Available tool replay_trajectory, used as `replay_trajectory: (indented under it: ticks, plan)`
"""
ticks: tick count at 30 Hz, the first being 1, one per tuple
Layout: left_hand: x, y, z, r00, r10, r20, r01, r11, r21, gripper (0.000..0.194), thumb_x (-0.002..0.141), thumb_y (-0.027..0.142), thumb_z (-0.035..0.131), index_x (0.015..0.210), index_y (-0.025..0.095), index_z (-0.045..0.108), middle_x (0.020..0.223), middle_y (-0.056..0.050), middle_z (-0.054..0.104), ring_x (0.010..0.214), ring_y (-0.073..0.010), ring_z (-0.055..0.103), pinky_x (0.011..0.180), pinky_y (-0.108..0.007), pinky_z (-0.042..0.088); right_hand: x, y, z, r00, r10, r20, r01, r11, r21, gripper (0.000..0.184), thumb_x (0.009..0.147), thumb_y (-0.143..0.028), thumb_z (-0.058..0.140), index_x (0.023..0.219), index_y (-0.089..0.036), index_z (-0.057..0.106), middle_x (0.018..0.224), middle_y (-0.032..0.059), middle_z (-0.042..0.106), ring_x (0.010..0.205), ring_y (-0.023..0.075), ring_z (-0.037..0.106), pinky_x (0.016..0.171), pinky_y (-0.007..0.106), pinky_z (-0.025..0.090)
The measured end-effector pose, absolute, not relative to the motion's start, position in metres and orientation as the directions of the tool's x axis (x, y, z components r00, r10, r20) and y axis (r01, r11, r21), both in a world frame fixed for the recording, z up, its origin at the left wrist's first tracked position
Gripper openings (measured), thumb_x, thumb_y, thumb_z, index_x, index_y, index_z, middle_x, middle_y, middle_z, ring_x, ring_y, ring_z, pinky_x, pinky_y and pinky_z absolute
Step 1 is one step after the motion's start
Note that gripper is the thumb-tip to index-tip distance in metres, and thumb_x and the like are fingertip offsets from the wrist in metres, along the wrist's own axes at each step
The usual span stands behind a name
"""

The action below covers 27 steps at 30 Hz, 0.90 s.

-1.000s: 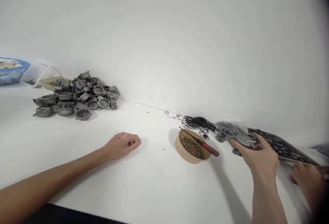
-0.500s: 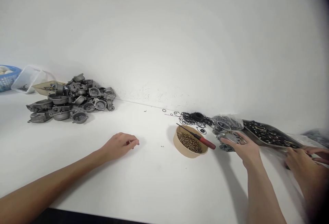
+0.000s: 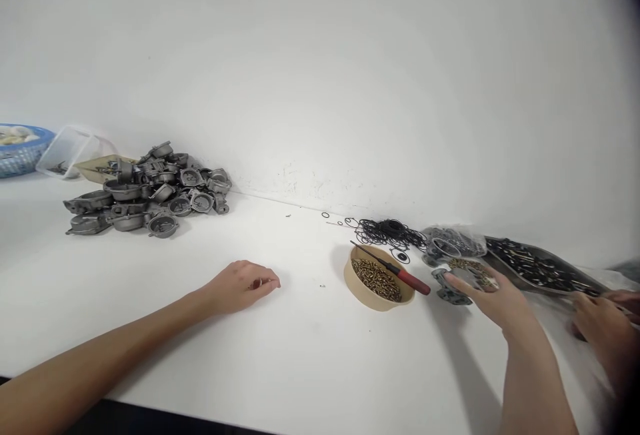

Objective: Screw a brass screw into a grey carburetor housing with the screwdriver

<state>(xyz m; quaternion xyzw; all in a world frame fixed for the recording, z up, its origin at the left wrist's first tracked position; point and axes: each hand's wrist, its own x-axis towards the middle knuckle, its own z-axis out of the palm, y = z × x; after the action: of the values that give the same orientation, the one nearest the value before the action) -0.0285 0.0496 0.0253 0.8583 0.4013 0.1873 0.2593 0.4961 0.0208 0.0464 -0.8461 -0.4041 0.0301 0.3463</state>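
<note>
My right hand (image 3: 500, 298) grips a grey metal carburetor (image 3: 453, 287), thumb on its near left side and fingers over the far right. Its lower end is just above or on the white table; I cannot tell which. My left hand (image 3: 245, 286) rests on the table with fingers curled and thumb close to the index fingertip, nothing visible in it. Between the hands stands a tan bowl (image 3: 367, 296) of small brass-coloured screws (image 3: 377, 280). A screwdriver (image 3: 410, 280) with a red and black handle lies across its rim.
Grey metal bowl-shaped castings (image 3: 150, 195) are heaped at left, near a clear bin (image 3: 70, 148) and blue basket (image 3: 20, 158). Black rubber rings (image 3: 390, 230) lie by the wall. At right are a plastic bag (image 3: 450, 242), a tray of dark parts (image 3: 540, 265) and another person's hands (image 3: 603, 318).
The view has swung slightly left, so everything sits farther right. My right hand has drawn the carburetor away from the bag, towards me. My left hand stays on the table.
</note>
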Motion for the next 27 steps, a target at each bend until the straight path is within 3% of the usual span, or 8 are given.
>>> replay_trajectory:
  ticks: [3, 5, 7, 9, 12, 15, 20, 27]
  plan:
    - [-0.027, 0.050, 0.021, 0.623, 0.767, 0.152, 0.563, -0.575, 0.594, 0.037, 0.103, 0.038, 0.044, 0.096, 0.023, 0.077, 0.078, -0.001, 0.073, 0.064, -0.0133, 0.056, 0.066, -0.024, 0.043, 0.469, 0.014, 0.081, 0.719, 0.531, 0.448, 0.684, -0.425, -0.593, 0.087, 0.073, -0.069, 0.075, 0.140, -0.016, 0.059, 0.113, 0.0237, 0.071, 0.116, 0.0490, 0.064, 0.101, 0.065, 0.047]
    - [-0.023, 0.049, 0.016, 0.637, 0.749, 0.181, 0.534, -0.598, 0.598, 0.036, 0.103, 0.036, 0.044, 0.095, 0.022, 0.077, 0.079, -0.001, 0.072, 0.063, -0.0129, 0.056, 0.064, -0.024, 0.042, 0.432, 0.011, 0.104, 0.600, 0.415, 0.684, 0.788, -0.158, -0.595, 0.057, 0.086, -0.055, 0.069, 0.129, -0.016, 0.069, 0.107, 0.0188, 0.073, 0.105, 0.0370, 0.071, 0.093, 0.050, 0.057]
    - [-0.019, 0.049, 0.010, 0.651, 0.730, 0.207, 0.501, -0.618, 0.605, 0.034, 0.103, 0.033, 0.044, 0.095, 0.022, 0.076, 0.080, -0.001, 0.071, 0.063, -0.0126, 0.055, 0.063, -0.025, 0.041, 0.384, 0.013, 0.119, 0.351, 0.327, 0.877, 0.913, 0.087, -0.398, 0.033, 0.092, -0.041, 0.066, 0.111, -0.015, 0.076, 0.102, 0.0134, 0.074, 0.088, 0.0257, 0.073, 0.085, 0.039, 0.060]
    - [-0.016, 0.049, 0.006, 0.678, 0.694, 0.243, 0.459, -0.657, 0.598, 0.032, 0.102, 0.030, 0.044, 0.094, 0.022, 0.075, 0.078, -0.002, 0.068, 0.064, -0.0130, 0.055, 0.064, -0.025, 0.041, 0.338, 0.021, 0.116, -0.018, 0.371, 0.928, 0.954, 0.284, -0.095, 0.014, 0.091, -0.028, 0.067, 0.098, -0.019, 0.076, 0.087, 0.0061, 0.075, 0.072, 0.0180, 0.069, 0.076, 0.033, 0.057]
    - [-0.014, 0.048, 0.003, 0.737, 0.603, 0.306, 0.377, -0.742, 0.554, 0.028, 0.102, 0.024, 0.046, 0.091, 0.020, 0.072, 0.069, 0.000, 0.060, 0.062, -0.0130, 0.051, 0.065, -0.025, 0.041, 0.289, 0.033, 0.081, -0.366, 0.479, 0.798, 0.827, 0.560, 0.042, 0.015, 0.094, -0.012, 0.060, 0.100, -0.018, 0.073, 0.084, 0.0050, 0.073, 0.070, 0.0132, 0.067, 0.066, 0.025, 0.053]
    - [-0.018, 0.046, 0.004, 0.772, 0.552, 0.315, 0.333, -0.773, 0.540, 0.027, 0.101, 0.019, 0.046, 0.082, 0.019, 0.064, 0.062, 0.002, 0.050, 0.056, -0.0118, 0.043, 0.064, -0.026, 0.040, 0.269, 0.037, 0.033, -0.489, 0.563, 0.666, 0.779, 0.626, 0.042, 0.017, 0.095, -0.010, 0.058, 0.096, -0.018, 0.072, 0.081, 0.0021, 0.071, 0.065, 0.0094, 0.064, 0.061, 0.020, 0.050]
    - [-0.027, 0.041, 0.005, 0.825, 0.482, 0.295, 0.284, -0.805, 0.522, 0.034, 0.102, 0.019, 0.047, 0.068, 0.020, 0.041, 0.056, 0.004, 0.038, 0.052, -0.0125, 0.032, 0.056, -0.028, 0.034, 0.273, 0.026, -0.002, -0.448, 0.747, 0.492, 0.845, 0.533, -0.041, 0.017, 0.098, -0.018, 0.055, 0.097, -0.017, 0.072, 0.090, 0.0038, 0.070, 0.058, 0.0090, 0.060, 0.053, 0.023, 0.046]
    - [-0.029, 0.033, 0.004, 0.878, 0.366, 0.309, 0.221, -0.882, 0.417, 0.036, 0.100, 0.020, 0.050, 0.067, 0.022, 0.036, 0.052, 0.003, 0.043, 0.044, -0.0136, 0.031, 0.047, -0.034, 0.031, 0.277, 0.018, -0.002, -0.372, 0.854, 0.363, 0.916, 0.402, -0.007, 0.025, 0.101, -0.029, 0.054, 0.109, -0.023, 0.076, 0.098, 0.0037, 0.075, 0.062, 0.0128, 0.065, 0.049, 0.026, 0.041]
